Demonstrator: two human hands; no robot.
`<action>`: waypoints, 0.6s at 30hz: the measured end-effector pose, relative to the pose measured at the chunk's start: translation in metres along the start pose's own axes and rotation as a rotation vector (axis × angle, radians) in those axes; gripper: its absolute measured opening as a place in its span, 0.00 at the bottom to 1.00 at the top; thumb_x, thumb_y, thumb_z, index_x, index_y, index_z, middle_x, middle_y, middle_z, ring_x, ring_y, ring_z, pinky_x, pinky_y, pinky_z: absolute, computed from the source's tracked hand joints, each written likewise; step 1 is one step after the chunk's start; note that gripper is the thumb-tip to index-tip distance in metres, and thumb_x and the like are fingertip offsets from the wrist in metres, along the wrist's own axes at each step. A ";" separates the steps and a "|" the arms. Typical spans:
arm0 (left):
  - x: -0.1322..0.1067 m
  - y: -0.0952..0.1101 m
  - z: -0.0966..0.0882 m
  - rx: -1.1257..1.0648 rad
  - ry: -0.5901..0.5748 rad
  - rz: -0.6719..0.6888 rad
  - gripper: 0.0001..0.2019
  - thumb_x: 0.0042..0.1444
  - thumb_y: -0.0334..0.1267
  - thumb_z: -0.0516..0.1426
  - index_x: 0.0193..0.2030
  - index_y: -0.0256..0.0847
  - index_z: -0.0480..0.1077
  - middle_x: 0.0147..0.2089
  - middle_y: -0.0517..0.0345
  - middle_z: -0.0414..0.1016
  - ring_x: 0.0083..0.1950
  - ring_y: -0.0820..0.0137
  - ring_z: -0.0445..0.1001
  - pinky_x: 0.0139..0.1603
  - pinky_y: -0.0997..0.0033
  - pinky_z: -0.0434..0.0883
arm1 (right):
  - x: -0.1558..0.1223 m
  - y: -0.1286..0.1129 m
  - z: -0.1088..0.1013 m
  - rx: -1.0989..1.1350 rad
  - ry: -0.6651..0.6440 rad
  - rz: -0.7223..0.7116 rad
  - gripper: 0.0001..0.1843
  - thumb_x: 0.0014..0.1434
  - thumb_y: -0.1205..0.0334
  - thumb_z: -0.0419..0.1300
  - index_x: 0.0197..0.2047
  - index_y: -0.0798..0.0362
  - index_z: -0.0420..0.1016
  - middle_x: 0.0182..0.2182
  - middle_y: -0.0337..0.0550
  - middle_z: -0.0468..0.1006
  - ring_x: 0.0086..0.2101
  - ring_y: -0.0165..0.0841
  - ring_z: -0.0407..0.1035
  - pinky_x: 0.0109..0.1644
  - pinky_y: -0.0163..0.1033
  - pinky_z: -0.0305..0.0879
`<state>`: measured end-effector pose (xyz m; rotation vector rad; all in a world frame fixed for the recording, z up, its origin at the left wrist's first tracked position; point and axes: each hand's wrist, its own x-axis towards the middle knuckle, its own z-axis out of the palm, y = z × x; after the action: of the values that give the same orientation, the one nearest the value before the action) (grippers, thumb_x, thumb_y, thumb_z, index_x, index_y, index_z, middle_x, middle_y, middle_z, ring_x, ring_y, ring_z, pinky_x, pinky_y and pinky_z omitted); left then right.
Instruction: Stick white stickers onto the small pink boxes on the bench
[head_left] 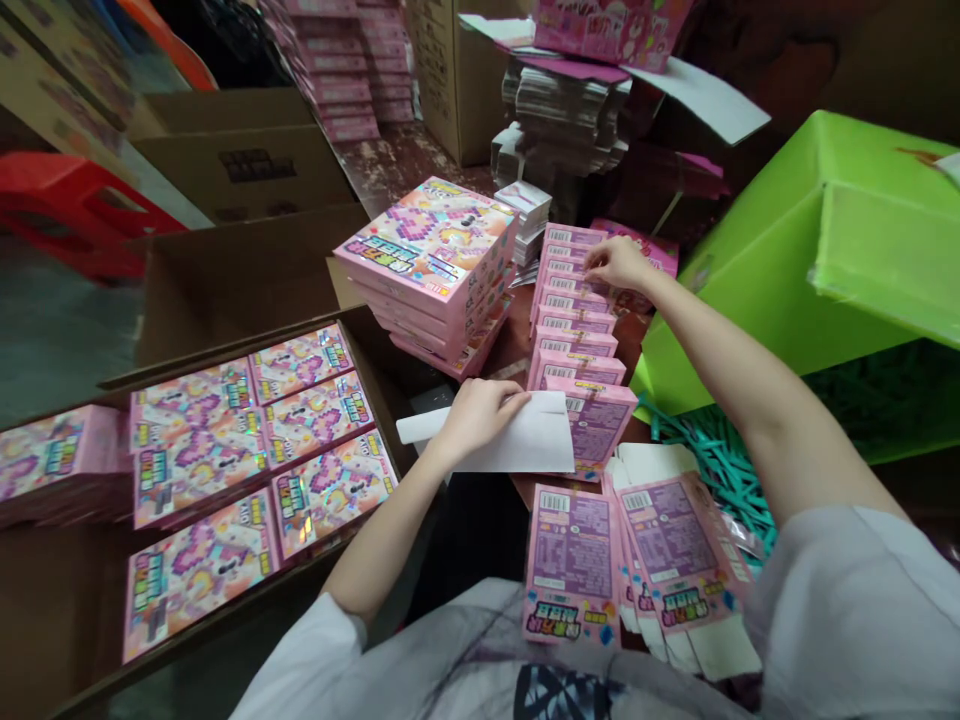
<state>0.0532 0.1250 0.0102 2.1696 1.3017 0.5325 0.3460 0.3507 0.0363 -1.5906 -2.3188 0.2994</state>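
Note:
My left hand [482,418] is closed on a white paper sheet [525,445], thumb on top, held over the near end of a row of boxes. One end of the sheet sticks out to the left. The row is of pink boxes [577,345] standing on edge, one behind another, with barcodes showing. At its far part, my right hand [621,266] has its fingers pinched together against the top edge of a box. Whatever lies between those fingertips is too small to make out. Nearer me lie a pink box [574,560] and several flattened cartons [682,560].
Left of the row stands a stack of pink boxes [431,240]. An open cardboard box [225,260] at the left holds more printed boxes [199,430]. A green bin [772,270] with teal pieces [731,470] stands at the right. Paper stacks [566,110] rise behind.

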 end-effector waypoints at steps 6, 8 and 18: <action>-0.002 0.006 -0.003 -0.031 0.016 0.012 0.16 0.63 0.44 0.50 0.35 0.40 0.77 0.35 0.55 0.80 0.34 0.69 0.75 0.34 0.74 0.61 | -0.009 -0.005 0.007 -0.135 0.100 0.008 0.18 0.50 0.61 0.66 0.46 0.57 0.76 0.37 0.47 0.80 0.43 0.41 0.72 0.56 0.53 0.58; -0.004 0.010 -0.006 -0.043 0.023 0.022 0.16 0.63 0.44 0.50 0.35 0.40 0.76 0.34 0.55 0.80 0.33 0.69 0.74 0.34 0.74 0.61 | -0.011 -0.011 0.002 -0.176 0.169 0.017 0.32 0.49 0.58 0.67 0.56 0.56 0.68 0.44 0.52 0.78 0.48 0.47 0.69 0.58 0.57 0.56; -0.034 0.043 -0.036 -0.122 0.109 0.070 0.15 0.63 0.43 0.51 0.35 0.40 0.77 0.32 0.60 0.79 0.30 0.73 0.73 0.33 0.76 0.63 | -0.200 -0.153 -0.022 0.526 0.127 -0.209 0.37 0.49 0.50 0.67 0.60 0.51 0.65 0.41 0.46 0.79 0.36 0.37 0.75 0.42 0.41 0.73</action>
<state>0.0458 0.0871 0.0633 2.1167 1.2195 0.7480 0.2885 0.1089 0.0815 -1.0716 -2.0580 0.6695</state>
